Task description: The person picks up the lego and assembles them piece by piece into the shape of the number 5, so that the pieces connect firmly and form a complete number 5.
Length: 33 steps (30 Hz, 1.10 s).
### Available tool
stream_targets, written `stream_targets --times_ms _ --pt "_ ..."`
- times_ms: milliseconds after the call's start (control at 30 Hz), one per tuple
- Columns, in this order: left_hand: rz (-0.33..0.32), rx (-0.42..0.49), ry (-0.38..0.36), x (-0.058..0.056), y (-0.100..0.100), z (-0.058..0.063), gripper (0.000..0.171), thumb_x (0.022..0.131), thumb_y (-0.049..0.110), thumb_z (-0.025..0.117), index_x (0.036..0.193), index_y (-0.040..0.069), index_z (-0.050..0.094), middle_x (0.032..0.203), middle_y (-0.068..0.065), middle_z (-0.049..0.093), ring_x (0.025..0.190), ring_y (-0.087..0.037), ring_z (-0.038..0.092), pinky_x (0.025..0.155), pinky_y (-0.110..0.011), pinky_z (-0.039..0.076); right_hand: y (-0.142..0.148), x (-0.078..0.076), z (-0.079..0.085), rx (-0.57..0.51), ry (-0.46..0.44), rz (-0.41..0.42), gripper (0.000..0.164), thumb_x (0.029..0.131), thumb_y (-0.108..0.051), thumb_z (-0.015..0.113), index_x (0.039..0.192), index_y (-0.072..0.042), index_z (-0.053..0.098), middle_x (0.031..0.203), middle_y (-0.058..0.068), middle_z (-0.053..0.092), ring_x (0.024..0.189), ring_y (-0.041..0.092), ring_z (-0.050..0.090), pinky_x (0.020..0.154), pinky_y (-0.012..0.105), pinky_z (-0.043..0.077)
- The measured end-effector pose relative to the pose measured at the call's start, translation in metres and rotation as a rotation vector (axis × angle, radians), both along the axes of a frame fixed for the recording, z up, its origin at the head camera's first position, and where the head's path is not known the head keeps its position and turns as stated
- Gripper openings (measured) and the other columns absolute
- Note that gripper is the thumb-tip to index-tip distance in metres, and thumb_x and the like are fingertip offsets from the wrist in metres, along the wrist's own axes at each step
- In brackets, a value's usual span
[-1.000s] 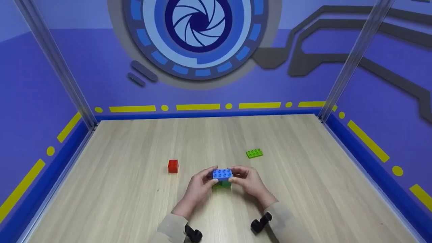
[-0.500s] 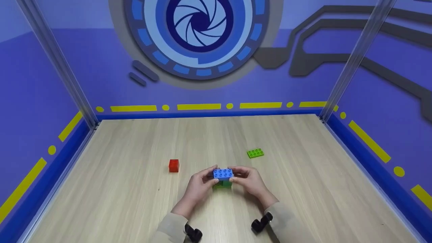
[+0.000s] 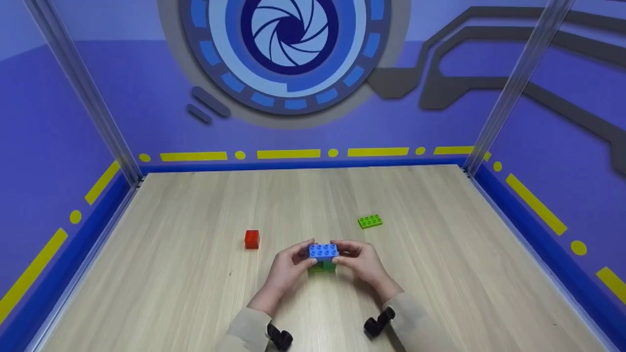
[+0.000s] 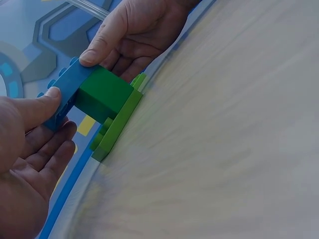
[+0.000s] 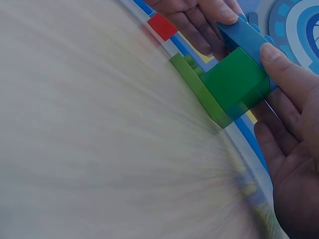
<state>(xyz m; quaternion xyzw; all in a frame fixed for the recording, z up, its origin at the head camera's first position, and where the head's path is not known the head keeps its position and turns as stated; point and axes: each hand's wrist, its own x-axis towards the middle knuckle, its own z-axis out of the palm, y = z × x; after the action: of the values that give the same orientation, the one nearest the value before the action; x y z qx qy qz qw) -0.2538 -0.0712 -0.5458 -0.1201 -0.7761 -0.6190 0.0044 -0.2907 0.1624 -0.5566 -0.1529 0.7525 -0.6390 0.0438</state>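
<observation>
In the head view, a blue toy brick (image 3: pixel 323 252) with studs on top is pinched at its left end by my left hand (image 3: pixel 288 269) and at its right end by my right hand (image 3: pixel 362 264). Under it stands a dark green brick (image 4: pixel 105 93), which rests on a flat light green brick (image 4: pixel 119 127) lying on the table. The right wrist view shows the dark green block (image 5: pixel 237 82) off-centre on that base, with base studs bare beside it. Thumbs are on the near side of the blue brick; other fingers are partly hidden behind it.
A red brick (image 3: pixel 252 239) sits on the wooden table (image 3: pixel 171 274) to the left of the hands. Beyond the right hand lies a separate light green studded brick (image 3: pixel 370 221). Blue-purple panels (image 3: pixel 313 137) wall the table at the back and sides.
</observation>
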Motion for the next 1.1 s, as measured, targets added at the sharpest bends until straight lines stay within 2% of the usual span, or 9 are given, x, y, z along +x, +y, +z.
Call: stream_targets --times_ms 233,467,700,933,1100 --pt "0.01 0.0 -0.011 -0.001 -0.002 0.001 0.047 0.094 0.013 0.075 0.139 0.007 0.064 0.136 -0.016 0.068 0.123 -0.03 0.067 0.104 -0.031 0.056 0.0 -0.001 -0.001 0.014 -0.002 -0.004 0.044 0.086 -0.013 0.084 0.125 0.001 0.072 0.125 0.021 0.073 0.106 0.009 0.071 0.092 0.017 0.056" --pt "0.01 -0.009 0.002 -0.002 -0.006 -0.001 0.047 0.094 0.016 0.076 0.138 0.003 0.064 0.134 -0.016 0.069 0.122 -0.031 0.067 0.105 -0.036 0.056 0.0 -0.001 0.0 -0.013 0.033 0.038 0.044 0.087 -0.01 0.082 0.126 0.006 0.069 0.126 0.026 0.07 0.104 0.004 0.071 0.091 0.018 0.057" --pt "0.021 0.03 -0.02 -0.003 -0.011 0.0 0.046 0.093 0.018 0.077 0.136 0.006 0.065 0.133 -0.012 0.07 0.126 -0.029 0.065 0.109 -0.037 0.053 0.001 -0.001 -0.001 0.004 0.017 0.022 0.044 0.086 -0.012 0.083 0.126 0.003 0.07 0.126 0.023 0.072 0.105 0.005 0.071 0.093 0.019 0.057" --pt "0.015 0.058 -0.01 -0.003 -0.015 0.003 0.046 0.095 0.018 0.075 0.137 0.003 0.064 0.132 -0.014 0.07 0.125 -0.031 0.065 0.108 -0.039 0.054 0.001 -0.001 0.0 0.015 0.002 0.01 0.044 0.086 -0.013 0.084 0.125 0.001 0.071 0.126 0.021 0.072 0.105 0.008 0.071 0.093 0.018 0.057" --pt "0.043 0.065 -0.007 -0.004 -0.02 0.006 0.044 0.096 0.019 0.074 0.136 0.004 0.064 0.13 -0.011 0.071 0.125 -0.029 0.065 0.108 -0.038 0.054 0.0 0.0 0.0 0.009 0.002 0.003 0.043 0.086 -0.01 0.083 0.125 0.002 0.071 0.125 0.022 0.072 0.104 0.006 0.071 0.093 0.02 0.057"
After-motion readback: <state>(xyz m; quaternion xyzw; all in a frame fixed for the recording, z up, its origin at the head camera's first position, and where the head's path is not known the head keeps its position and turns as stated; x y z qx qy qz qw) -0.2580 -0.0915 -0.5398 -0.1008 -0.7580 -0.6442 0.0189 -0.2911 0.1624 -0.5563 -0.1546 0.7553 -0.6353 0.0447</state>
